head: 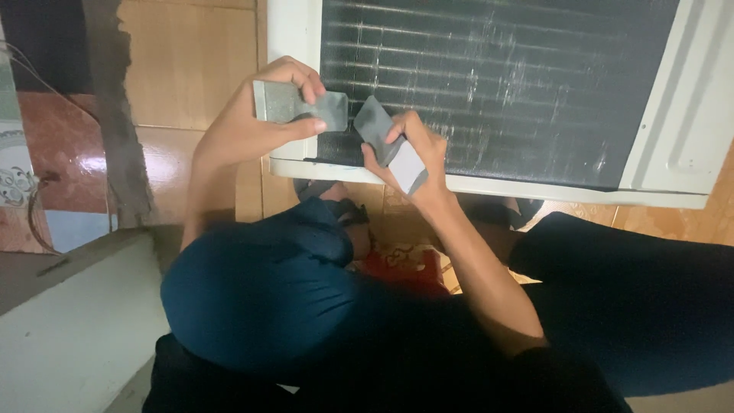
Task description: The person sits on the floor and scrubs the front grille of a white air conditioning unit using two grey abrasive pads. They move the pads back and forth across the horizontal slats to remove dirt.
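Observation:
My left hand (256,115) grips a flat grey rectangular piece (294,105), thumb on top, held level. My right hand (417,153) grips a second grey rectangular piece (386,138), tilted so its upper end points toward the first piece. The two pieces nearly meet end to end, with a small gap between them. Both are held just above the lower edge of a white air-conditioner unit (680,153) lying on the floor, in front of its dark finned coil (520,76).
My knees in dark trousers (260,291) fill the lower view. A red patterned thing (401,268) lies between them. Tan floor tiles (183,61) lie at the upper left, a pale concrete ledge (69,329) at the lower left.

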